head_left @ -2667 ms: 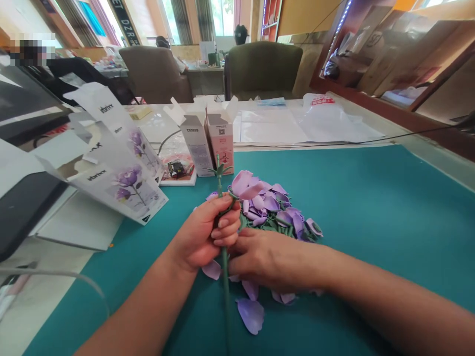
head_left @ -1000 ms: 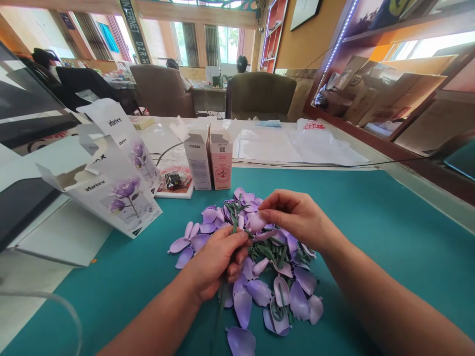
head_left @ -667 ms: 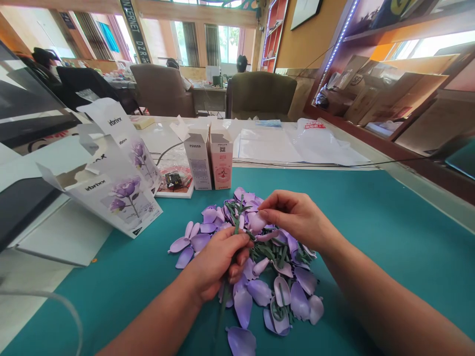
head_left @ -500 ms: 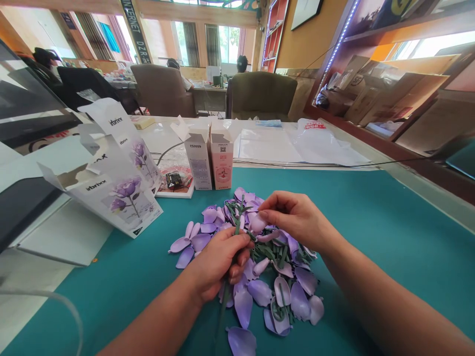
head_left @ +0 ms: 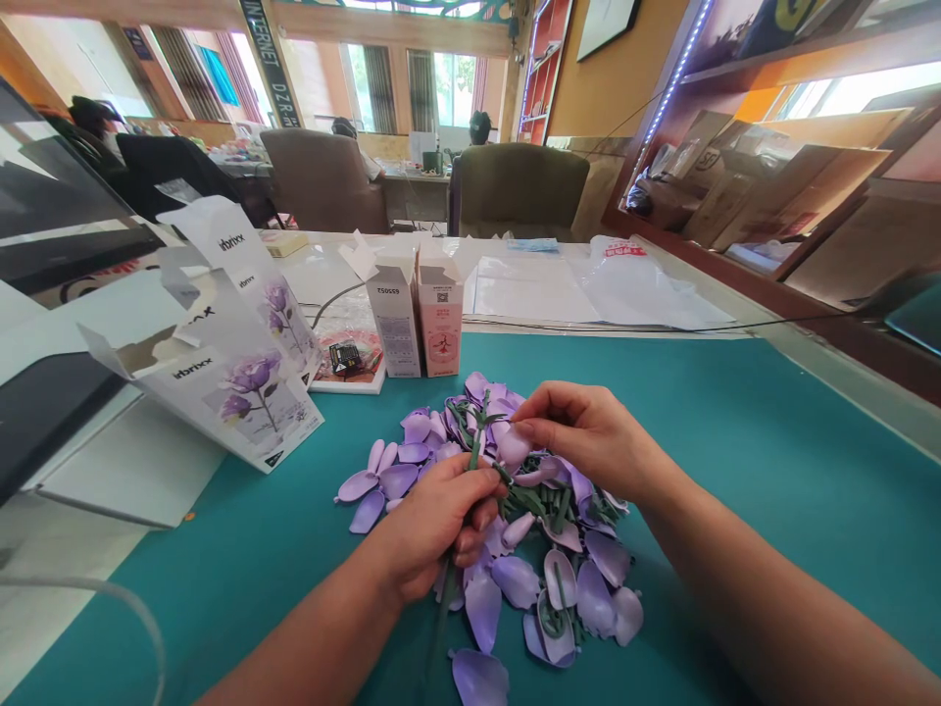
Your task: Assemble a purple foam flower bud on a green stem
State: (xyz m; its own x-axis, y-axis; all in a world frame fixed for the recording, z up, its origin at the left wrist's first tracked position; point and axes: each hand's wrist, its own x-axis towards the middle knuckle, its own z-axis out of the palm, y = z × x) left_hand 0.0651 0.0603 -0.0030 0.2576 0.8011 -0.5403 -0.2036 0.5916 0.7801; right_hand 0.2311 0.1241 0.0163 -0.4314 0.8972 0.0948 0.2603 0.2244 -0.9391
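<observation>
My left hand (head_left: 445, 515) is closed around a long green artificial flower stem (head_left: 476, 443), whose tip with small leaf-like points sticks up above the thumb. The stem's lower end runs down below the fist towards the front of the mat. Thumb and fingertips of my right hand (head_left: 588, 431) pinch a pale purple petal (head_left: 514, 448) just right of the stem tip; whether they touch is unclear. Beneath both hands lies a loose pile of purple petals (head_left: 481, 603) mixed with green leaf and stem pieces (head_left: 530, 500).
Several open flower boxes (head_left: 250, 392) stand at the left, and two upright cartons, one pink (head_left: 442, 328), are behind the pile. A white-edged tray (head_left: 360, 382) holds a small black part. All rests near or on a green mat (head_left: 735, 471). People sit at desks beyond.
The stem tip has risen slightly and stands a little more upright in my left hand. My right hand stays almost in place with the petal.
</observation>
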